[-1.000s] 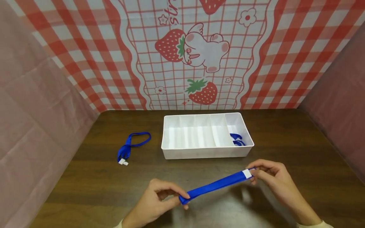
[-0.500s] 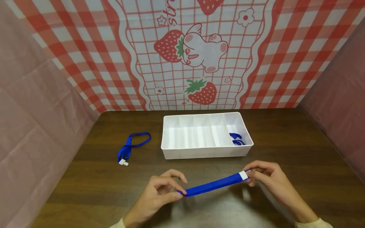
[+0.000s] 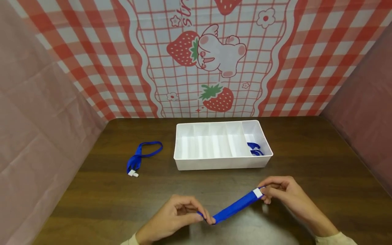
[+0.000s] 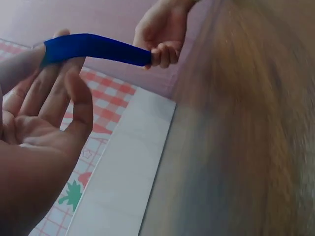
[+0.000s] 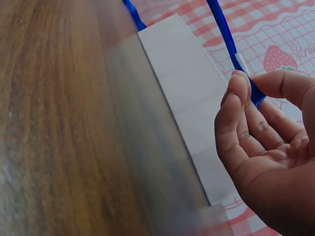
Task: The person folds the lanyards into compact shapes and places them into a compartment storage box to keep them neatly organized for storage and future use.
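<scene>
A blue lanyard (image 3: 235, 208), folded into a flat band, stretches between both hands above the table in front of the tray. My right hand (image 3: 286, 195) pinches its upper end just beside a white clip (image 3: 258, 193). At the lower end, my left hand (image 3: 177, 216) pinches the fold between thumb and fingers, with a bit of blue showing past the thumb. The left wrist view has the blue band (image 4: 98, 48) running across to the other hand. In the right wrist view the lanyard (image 5: 224, 27) passes between thumb and fingertips.
A white tray (image 3: 211, 164) with several compartments stands behind the hands; blue straps (image 3: 254, 148) lie in its rightmost one. Left of it, another blue lanyard (image 3: 134, 160) with a white clip rests on the wooden table (image 3: 107, 200). A red checked cloth (image 3: 122, 68) hangs behind.
My left hand has shifted right and slightly down, closer to the right hand, and its raised finger has come down onto the lanyard. The band now slopes more steeply; the right hand moved slightly left.
</scene>
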`<action>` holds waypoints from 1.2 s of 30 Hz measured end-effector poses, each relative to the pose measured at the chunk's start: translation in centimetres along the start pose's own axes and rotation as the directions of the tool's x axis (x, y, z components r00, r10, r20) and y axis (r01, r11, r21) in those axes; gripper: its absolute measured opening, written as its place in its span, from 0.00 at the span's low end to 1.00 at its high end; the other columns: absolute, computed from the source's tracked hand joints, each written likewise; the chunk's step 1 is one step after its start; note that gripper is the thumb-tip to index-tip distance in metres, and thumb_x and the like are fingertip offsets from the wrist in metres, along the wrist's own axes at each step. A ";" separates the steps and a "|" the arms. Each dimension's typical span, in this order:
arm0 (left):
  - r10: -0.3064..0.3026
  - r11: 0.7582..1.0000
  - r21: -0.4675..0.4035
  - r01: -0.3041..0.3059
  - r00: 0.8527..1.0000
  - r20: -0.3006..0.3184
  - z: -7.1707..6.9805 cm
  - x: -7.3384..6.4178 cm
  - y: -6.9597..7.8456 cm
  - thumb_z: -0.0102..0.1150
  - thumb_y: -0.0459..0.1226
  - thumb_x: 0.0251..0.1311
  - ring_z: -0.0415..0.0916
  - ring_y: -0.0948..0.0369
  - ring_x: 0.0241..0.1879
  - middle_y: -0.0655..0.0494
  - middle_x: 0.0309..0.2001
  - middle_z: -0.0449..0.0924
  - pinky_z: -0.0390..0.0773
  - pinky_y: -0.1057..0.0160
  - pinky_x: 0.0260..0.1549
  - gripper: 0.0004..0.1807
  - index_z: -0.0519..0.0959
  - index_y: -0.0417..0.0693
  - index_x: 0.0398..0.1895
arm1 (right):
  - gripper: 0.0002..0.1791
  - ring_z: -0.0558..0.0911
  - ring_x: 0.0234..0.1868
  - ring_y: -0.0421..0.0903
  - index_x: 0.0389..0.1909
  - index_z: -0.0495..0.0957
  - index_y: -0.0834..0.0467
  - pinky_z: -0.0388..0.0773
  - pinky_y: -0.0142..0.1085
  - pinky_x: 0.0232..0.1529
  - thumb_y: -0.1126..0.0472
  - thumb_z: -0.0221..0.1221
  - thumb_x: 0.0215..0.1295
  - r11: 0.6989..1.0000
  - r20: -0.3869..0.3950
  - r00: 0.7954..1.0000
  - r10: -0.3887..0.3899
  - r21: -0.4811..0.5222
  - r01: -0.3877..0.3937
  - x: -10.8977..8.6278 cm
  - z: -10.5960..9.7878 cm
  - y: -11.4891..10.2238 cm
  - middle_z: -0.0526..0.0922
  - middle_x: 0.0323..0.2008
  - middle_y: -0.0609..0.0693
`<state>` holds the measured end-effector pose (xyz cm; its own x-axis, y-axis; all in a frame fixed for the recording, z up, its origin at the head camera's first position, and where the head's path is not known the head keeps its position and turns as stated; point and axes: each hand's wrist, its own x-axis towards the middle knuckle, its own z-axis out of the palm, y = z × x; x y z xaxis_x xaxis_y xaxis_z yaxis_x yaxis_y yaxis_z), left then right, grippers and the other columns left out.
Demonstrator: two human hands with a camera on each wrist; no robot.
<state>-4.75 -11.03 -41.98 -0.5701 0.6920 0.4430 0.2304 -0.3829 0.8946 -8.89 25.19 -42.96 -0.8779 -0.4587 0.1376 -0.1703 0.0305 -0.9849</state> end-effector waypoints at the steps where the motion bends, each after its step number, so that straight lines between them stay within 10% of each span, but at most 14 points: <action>1: -0.018 1.000 0.014 0.019 1.000 -0.021 0.0 0.0 -0.1 0.48 0.19 0.68 0.82 0.46 0.50 0.32 0.43 0.83 0.80 0.48 0.50 0.07 0.75 0.28 0.43 | 0.07 0.83 0.24 0.41 0.42 0.80 0.72 0.81 0.39 0.25 0.77 0.55 0.66 1.000 -0.002 1.000 0.004 -0.007 -0.004 0.0 0.1 0.0 0.85 0.25 0.52; 10: -0.105 0.975 0.175 0.135 0.980 -0.170 0.1 -0.3 -0.5 0.53 0.27 0.70 0.83 0.56 0.42 0.43 0.38 0.86 0.81 0.58 0.42 0.08 0.81 0.40 0.46 | 0.07 0.84 0.24 0.40 0.41 0.80 0.73 0.82 0.38 0.25 0.77 0.56 0.66 0.999 0.008 1.000 -0.013 -0.029 0.013 0.1 1.0 0.2 0.86 0.26 0.53; 26: -0.015 0.916 0.363 0.171 0.918 -0.396 0.8 0.3 -0.1 0.51 0.28 0.71 0.81 0.57 0.35 0.49 0.35 0.84 0.82 0.61 0.35 0.16 0.78 0.41 0.58 | 0.07 0.86 0.26 0.44 0.42 0.81 0.72 0.83 0.37 0.28 0.75 0.59 0.65 0.985 -0.108 0.992 -0.062 -0.167 0.043 0.2 4.2 -0.8 0.87 0.28 0.56; 36: 0.083 0.853 0.500 0.150 0.907 -0.413 1.7 0.7 0.1 0.58 0.27 0.66 0.78 0.66 0.29 0.54 0.30 0.83 0.80 0.65 0.27 0.07 0.75 0.46 0.42 | 0.07 0.88 0.29 0.50 0.42 0.83 0.67 0.85 0.39 0.31 0.70 0.64 0.64 0.977 -0.144 0.988 -0.051 -0.211 0.020 0.4 6.8 -2.7 0.87 0.31 0.56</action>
<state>-3.80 -9.55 -41.43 -0.8237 0.3432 0.4514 0.5052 0.0826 0.8590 -5.75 18.93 -40.95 -0.9233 -0.3270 0.2013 -0.2783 0.2086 -0.9376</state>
